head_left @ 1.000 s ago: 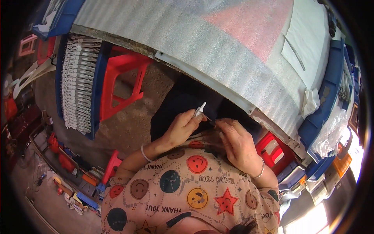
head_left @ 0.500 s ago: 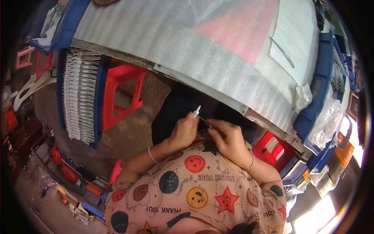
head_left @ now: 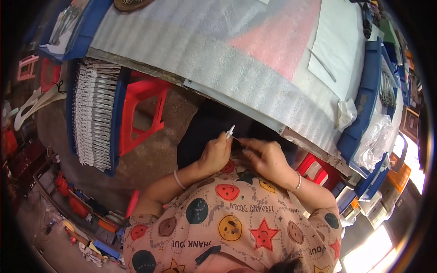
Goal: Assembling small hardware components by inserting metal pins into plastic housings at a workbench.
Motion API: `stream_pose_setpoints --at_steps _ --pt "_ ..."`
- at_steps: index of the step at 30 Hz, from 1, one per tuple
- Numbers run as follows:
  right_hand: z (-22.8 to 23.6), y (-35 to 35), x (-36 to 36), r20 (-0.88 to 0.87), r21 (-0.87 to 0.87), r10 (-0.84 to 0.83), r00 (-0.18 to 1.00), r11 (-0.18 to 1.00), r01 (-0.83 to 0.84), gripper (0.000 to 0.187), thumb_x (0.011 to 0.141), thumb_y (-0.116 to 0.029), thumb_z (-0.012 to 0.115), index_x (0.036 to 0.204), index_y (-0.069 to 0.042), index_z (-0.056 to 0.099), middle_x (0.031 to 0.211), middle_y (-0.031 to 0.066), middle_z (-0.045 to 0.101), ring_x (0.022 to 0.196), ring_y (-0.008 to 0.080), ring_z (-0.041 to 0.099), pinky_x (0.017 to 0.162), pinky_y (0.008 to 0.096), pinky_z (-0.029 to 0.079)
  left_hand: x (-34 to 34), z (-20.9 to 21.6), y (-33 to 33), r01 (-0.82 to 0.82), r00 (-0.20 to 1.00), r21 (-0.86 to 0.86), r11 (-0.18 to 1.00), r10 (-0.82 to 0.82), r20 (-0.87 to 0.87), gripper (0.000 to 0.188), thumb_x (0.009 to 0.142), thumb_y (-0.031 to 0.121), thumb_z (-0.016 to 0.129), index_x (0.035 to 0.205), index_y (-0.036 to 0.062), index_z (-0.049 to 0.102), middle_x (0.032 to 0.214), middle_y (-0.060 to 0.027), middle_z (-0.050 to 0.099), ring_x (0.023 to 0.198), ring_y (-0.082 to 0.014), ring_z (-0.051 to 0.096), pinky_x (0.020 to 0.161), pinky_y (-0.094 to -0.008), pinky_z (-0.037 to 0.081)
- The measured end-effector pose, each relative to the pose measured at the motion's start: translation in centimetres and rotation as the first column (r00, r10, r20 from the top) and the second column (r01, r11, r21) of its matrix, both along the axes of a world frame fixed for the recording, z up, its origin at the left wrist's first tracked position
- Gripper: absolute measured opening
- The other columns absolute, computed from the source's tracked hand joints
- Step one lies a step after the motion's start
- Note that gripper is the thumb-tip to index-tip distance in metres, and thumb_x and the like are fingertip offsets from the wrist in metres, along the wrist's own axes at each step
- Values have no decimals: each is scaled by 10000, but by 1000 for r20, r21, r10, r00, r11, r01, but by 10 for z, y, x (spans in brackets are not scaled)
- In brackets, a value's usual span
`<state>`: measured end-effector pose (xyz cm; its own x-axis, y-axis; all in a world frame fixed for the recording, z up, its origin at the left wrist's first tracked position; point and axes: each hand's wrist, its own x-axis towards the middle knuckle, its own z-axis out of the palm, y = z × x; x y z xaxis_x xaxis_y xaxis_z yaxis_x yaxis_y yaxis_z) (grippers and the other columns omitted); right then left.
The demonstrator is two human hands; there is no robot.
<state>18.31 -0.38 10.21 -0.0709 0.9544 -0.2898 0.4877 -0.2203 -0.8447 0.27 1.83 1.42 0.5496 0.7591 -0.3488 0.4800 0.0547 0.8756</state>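
While the left hand (head_left: 215,154) pinches a small white piece (head_left: 231,131), the right hand (head_left: 270,160) pinches a thin rod (head_left: 235,138) just beside it, near the grey-white bench (head_left: 191,54).

The place looks like a small workshop given to hand assembly. A worktable (head_left: 182,54) with a rough, worn edge is spread with a translucent sheet. By its left end, a blue bin (head_left: 119,113) holds slim white-and-grey pieces (head_left: 96,118) packed in close rows, and the left hand (head_left: 218,152) grips a similar small white piece (head_left: 231,131). A blue tray (head_left: 359,109) at the right contains thin metal parts (head_left: 387,88), with a clear plastic bag (head_left: 375,139) beside them. A red plastic stool (head_left: 141,118), a bare, gritty floor (head_left: 177,132) and an orange crate (head_left: 398,177) suit a working room rather than a home or office.
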Motion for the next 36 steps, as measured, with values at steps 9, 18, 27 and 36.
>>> stream_pose_setpoints --at_steps 9,18,27,36 --pt "16 9 -9 594 -131 529 606 807 -576 492 786 -195 606 1241 -9 577 685 105 568 506 207 583 411 322 459 -2 -6 1 -72 987 -80 994 83 138 124 939 71 500 877 -37 506 733 -280 589 734 -462 614 537 -486 453" --pt "-2 2 -3 85 -108 1 996 994 9 275 853 -142 632 1100 -25 668 809 186 680 675 319 662 607 356 521 -4 -3 5 -31 999 34 999 31 20 136 942 89 504 888 -35 500 719 -289 580 750 -474 603 547 -494 453" --pt "31 -14 10 241 25 216 946 973 -229 428 805 -25 610 1223 0 521 942 178 582 727 349 601 625 402 516 0 15 4 -94 989 -130 987 107 97 231 974 161 489 850 -23 555 668 -174 591 613 -272 637 551 -372 461" --pt "19 -26 8 243 71 249 938 959 -273 478 751 33 609 1224 22 547 973 181 566 774 327 609 636 369 531 -6 13 6 -96 939 -647 757 285 194 214 994 161 477 848 29 563 594 54 423 478 -20 373 411 -206 293"
